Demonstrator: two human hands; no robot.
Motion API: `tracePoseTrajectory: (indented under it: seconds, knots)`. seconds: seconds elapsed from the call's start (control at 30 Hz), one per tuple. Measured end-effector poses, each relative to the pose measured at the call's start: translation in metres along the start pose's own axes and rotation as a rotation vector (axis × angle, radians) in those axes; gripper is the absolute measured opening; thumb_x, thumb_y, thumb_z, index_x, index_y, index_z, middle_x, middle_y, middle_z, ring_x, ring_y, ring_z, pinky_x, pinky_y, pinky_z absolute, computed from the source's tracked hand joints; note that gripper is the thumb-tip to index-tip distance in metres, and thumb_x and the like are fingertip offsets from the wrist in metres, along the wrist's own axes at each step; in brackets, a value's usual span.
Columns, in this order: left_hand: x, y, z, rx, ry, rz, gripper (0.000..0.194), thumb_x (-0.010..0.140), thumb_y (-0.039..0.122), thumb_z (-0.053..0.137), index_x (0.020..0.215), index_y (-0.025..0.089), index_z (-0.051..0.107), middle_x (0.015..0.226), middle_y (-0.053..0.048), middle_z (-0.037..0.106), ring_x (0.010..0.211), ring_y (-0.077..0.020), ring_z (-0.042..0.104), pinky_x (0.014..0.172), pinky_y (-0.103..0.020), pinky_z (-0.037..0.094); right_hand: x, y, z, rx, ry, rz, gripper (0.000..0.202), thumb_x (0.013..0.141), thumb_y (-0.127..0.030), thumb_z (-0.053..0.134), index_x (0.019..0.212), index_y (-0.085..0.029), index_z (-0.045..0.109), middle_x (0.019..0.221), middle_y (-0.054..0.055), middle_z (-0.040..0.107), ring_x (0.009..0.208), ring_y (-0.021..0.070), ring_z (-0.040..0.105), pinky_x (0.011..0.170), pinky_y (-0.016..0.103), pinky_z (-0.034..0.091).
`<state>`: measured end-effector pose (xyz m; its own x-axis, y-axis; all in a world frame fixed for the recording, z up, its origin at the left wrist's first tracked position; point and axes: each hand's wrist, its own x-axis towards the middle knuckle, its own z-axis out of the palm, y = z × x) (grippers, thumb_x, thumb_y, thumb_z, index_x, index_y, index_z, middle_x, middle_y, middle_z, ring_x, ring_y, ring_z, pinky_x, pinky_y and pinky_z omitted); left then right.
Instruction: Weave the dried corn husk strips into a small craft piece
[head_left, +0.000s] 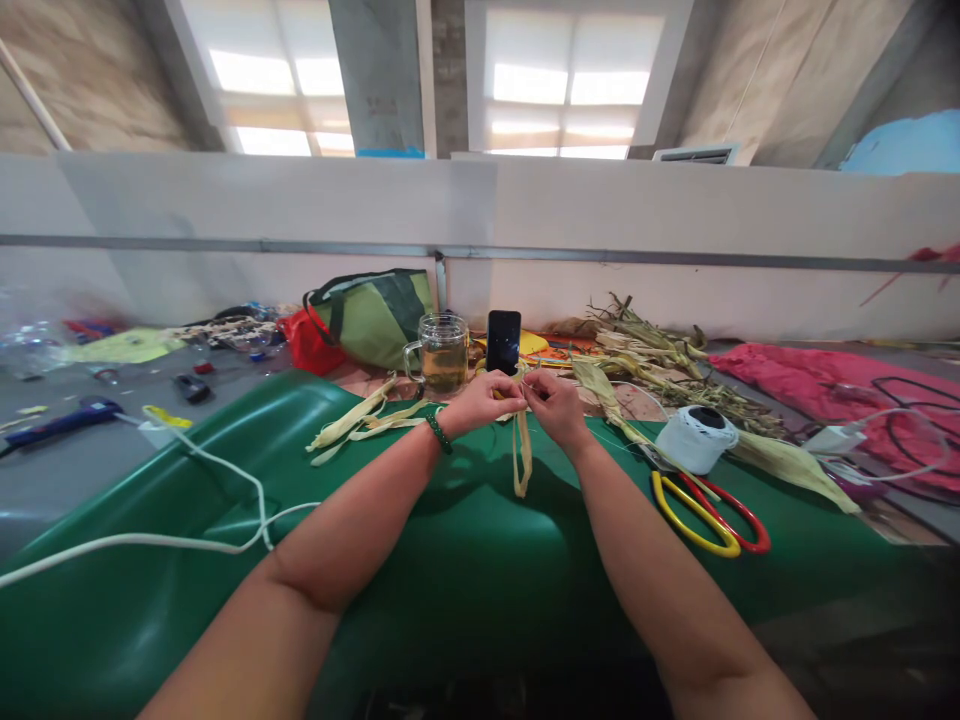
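Note:
Both hands meet over the green mat point(495, 590), close to each other, fingertips pinched. My left hand point(489, 400), with a green bead bracelet at the wrist, is closed on a pale strip of corn husk point(522, 465). My right hand point(555, 405) pinches the top of the same strip, whose looped lower part hangs below the fingers. The fingers hide the exact grip point. Loose corn husks point(352, 418) lie left of the hands. To the right are a spool of white thread point(697, 442) and scissors point(711, 515) with one yellow and one red handle.
Behind the hands stand a glass mug point(444, 355) of amber liquid and an upright phone point(503, 342). A green bag point(375, 318) leans by the wall, dried husks point(645, 360) pile right. A white cable point(150, 542) crosses the mat's left; pink cloth point(832, 385) lies far right.

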<state>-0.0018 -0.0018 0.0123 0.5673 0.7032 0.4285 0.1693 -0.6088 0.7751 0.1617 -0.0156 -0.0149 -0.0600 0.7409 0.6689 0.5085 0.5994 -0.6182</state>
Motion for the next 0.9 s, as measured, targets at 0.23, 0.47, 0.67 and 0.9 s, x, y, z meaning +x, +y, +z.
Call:
tracePoseTrajectory:
  seconds: [0.23,0.47,0.67,0.9]
  knots:
    - [-0.003,0.003,0.006,0.037,-0.078,0.07,0.013,0.071,0.023,0.067,0.063,0.013,0.066,0.076,-0.004,0.059,0.08,-0.0144,0.052,0.072,-0.024,0.042,0.001,-0.002,0.001,0.122,0.045,-0.031,0.017,0.076,-0.036,0.055,0.079,-0.019,0.057,0.058,-0.003,0.053,0.053,0.0123,0.047,0.055,0.025,0.038]
    - [0.0,0.0,0.001,-0.3,0.022,-0.137,0.019,0.066,0.027,0.069,0.067,0.01,0.061,0.065,0.0,0.056,0.062,-0.0083,0.049,0.062,-0.022,0.038,0.003,-0.002,-0.003,0.262,-0.038,0.066,0.02,0.072,-0.033,0.058,0.081,-0.019,0.068,0.068,0.001,0.063,0.058,0.0133,0.052,0.057,0.027,0.04]
    - [0.0,-0.001,0.004,-0.501,0.219,-0.369,0.034,0.062,0.011,0.063,0.095,0.015,0.058,0.089,-0.002,0.064,0.07,-0.008,0.057,0.062,-0.02,0.042,0.004,-0.008,-0.01,0.734,-0.132,0.332,0.015,0.062,-0.029,0.064,0.073,-0.019,0.064,0.056,-0.002,0.056,0.052,0.0107,0.049,0.053,0.025,0.039]
    - [0.002,-0.008,0.012,-0.438,-0.083,-0.212,0.034,0.064,0.029,0.075,0.088,0.01,0.062,0.076,-0.003,0.064,0.067,-0.0098,0.057,0.059,-0.019,0.039,0.005,-0.013,-0.015,0.975,-0.2,0.359,0.011,0.059,-0.029,0.058,0.057,-0.018,0.056,0.046,-0.004,0.045,0.042,0.0073,0.038,0.044,0.022,0.03]
